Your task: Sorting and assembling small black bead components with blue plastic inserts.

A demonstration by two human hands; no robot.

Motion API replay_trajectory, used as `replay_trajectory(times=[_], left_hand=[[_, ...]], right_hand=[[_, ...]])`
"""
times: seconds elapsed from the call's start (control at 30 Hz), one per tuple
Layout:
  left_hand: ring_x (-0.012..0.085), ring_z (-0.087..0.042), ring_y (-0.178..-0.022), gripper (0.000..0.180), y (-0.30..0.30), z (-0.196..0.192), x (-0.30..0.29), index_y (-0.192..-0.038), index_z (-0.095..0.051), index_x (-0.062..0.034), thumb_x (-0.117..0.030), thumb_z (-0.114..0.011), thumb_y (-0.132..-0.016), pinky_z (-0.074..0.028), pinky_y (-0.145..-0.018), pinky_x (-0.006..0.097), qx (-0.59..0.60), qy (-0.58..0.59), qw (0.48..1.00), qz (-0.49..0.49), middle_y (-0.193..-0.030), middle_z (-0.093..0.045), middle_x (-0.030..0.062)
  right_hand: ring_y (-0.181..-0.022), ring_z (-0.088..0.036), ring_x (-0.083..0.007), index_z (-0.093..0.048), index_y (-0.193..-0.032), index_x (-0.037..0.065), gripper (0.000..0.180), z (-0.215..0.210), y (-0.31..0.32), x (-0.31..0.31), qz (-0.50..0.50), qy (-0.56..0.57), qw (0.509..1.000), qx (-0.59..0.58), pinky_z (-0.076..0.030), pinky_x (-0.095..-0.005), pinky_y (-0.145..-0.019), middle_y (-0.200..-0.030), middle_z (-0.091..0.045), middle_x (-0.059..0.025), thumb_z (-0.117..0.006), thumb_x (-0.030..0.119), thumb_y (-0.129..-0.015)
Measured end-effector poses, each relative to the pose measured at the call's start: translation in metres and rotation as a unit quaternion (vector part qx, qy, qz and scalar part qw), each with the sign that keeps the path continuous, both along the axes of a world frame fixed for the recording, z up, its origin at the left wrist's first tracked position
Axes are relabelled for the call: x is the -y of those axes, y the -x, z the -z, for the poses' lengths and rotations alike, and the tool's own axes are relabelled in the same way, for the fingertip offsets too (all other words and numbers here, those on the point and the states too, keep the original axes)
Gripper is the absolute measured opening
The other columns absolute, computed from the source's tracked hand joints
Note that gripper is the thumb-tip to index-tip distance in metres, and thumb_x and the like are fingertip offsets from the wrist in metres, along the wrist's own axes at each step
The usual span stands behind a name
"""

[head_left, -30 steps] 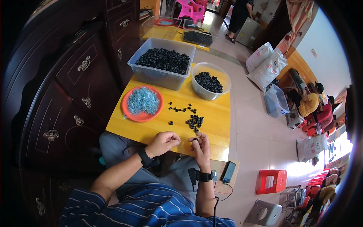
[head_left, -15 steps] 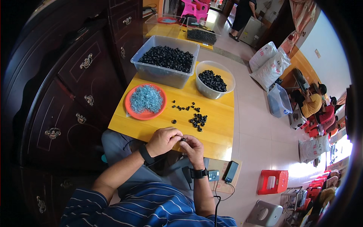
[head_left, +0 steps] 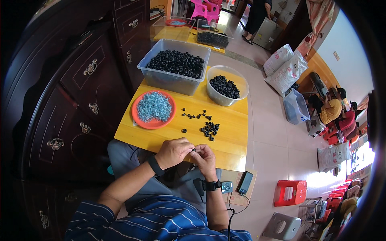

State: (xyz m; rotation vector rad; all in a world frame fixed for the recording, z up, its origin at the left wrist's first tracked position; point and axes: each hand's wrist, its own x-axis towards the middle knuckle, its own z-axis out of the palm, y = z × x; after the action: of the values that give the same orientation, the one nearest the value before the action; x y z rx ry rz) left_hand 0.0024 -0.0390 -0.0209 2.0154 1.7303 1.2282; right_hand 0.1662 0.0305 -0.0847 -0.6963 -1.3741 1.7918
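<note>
- Pale tiled floor spreads to the right; a dark wooden cabinet fills the left.
- Yellow table stands before the seated person, its near edge at the hands.
- On its far side are a clear bin of black pieces and, to the right, a smaller round bowl of similar ones.
- Nearer and to the left, a red plate bears a heap of bluish strands.
- Left hand: fingers curled in, thumb and forefinger brought together; whether they grip a strand is too small to tell.
- Right hand: thumb and fingers pinched on a small black piece.
- Loose pieces lie scattered just beyond the hands, untouched.
- Smallest, the held black piece sits at the right fingertips, where both hands meet. The step appears to be two-handed work on this one piece; the next move seems to call for a steady right pinch and fine left-fingertip control.
</note>
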Motion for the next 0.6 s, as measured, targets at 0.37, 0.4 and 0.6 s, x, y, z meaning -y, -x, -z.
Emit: replay_trajectory(times=[0.37, 0.4, 0.6], left_hand=[[0.0283, -0.066, -0.082, 0.017, 0.002, 0.005, 0.003, -0.101, -0.069, -0.0079, -0.012, -0.066, -0.085, -0.053, -0.07, 0.039, -0.008, -0.01, 1.0, 0.016, -0.09, -0.067, 0.0085], [0.0283, -0.066, -0.082, 0.017, -0.001, 0.004, 0.003, -0.101, -0.069, -0.0079, -0.012, -0.066, -0.085, -0.053, -0.07, 0.039, -0.009, -0.01, 1.0, 0.016, -0.09, -0.067, 0.0085], [0.0274, -0.065, -0.081, 0.029, -0.016, 0.004, -0.001, -0.111, -0.068, -0.0141, -0.011, -0.067, -0.083, -0.054, -0.068, 0.038, -0.007, -0.03, 1.0, 0.001, -0.091, -0.063, 0.0062]], right_hand=[[-0.081, -0.063, -0.006, -0.065, -0.109, -0.002, 0.021, 0.005, -0.005, -0.001, -0.005, -0.001, 1.0, 0.018, -0.05, -0.0202, -0.074, -0.093, -0.07, -0.0024, -0.069, 0.002, -0.089], [-0.081, -0.062, -0.0062, -0.065, -0.11, -0.002, 0.021, 0.005, -0.006, -0.002, -0.003, 0.012, 1.0, 0.008, -0.05, -0.0202, -0.074, -0.092, -0.069, -0.0022, -0.069, 0.004, -0.09], [-0.079, -0.062, -0.0068, -0.065, -0.111, 0.0, 0.019, 0.005, -0.011, -0.007, -0.014, 0.03, 0.999, -0.008, -0.05, -0.0205, -0.073, -0.094, -0.068, -0.0016, -0.065, 0.011, -0.095]])
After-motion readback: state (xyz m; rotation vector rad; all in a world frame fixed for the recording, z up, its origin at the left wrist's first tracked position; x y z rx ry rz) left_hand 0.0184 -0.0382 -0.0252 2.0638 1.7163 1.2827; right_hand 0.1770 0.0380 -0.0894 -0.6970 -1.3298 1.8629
